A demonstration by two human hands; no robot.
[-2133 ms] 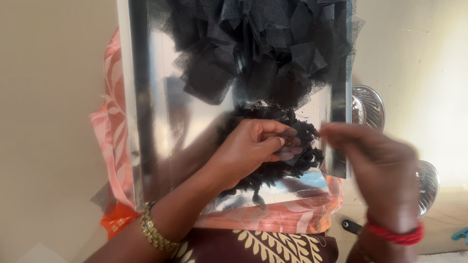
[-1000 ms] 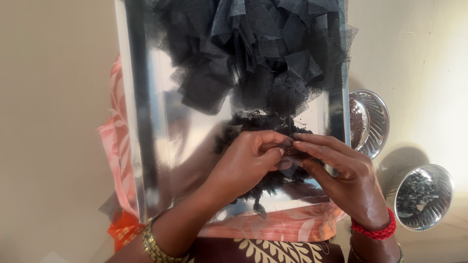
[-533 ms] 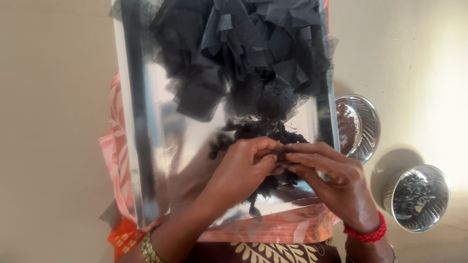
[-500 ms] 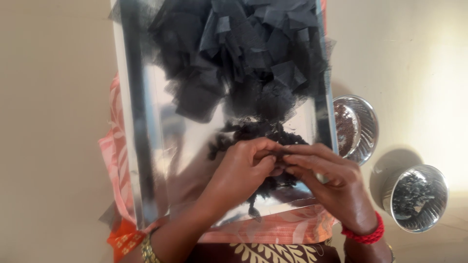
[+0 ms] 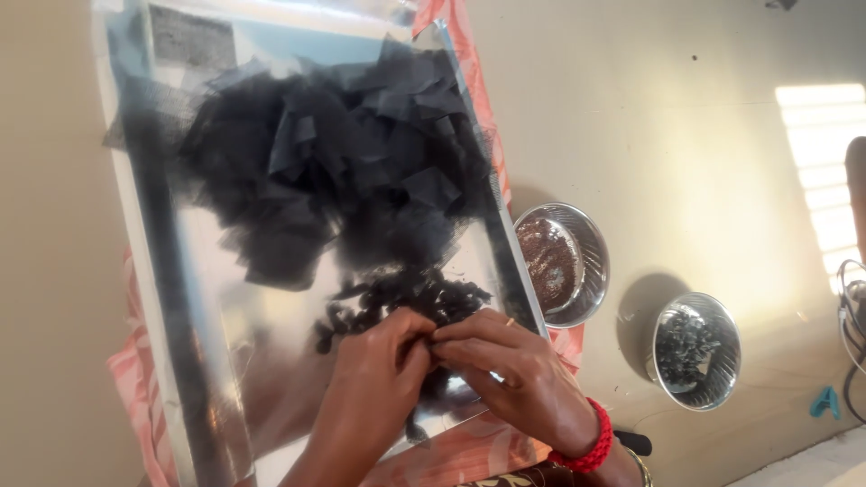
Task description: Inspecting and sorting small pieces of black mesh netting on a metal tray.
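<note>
Near the tray's [image 5: 158,298] near edge, the left hand [image 5: 374,383] and the right hand [image 5: 519,370] are meeting fingertip to fingertip, both pinching a small black net piece [image 5: 431,338] that is lying against a cluster of gathered black bits [image 5: 397,302]. Farther up the one steel tray, a big loose heap of black net squares [image 5: 334,171] is spreading toward its far edge. Off the tray's right edge, two steel bowls are sitting on the floor: the nearer bowl [image 5: 696,352] holding dark pieces, the farther bowl [image 5: 564,261] holding brownish grains.
</note>
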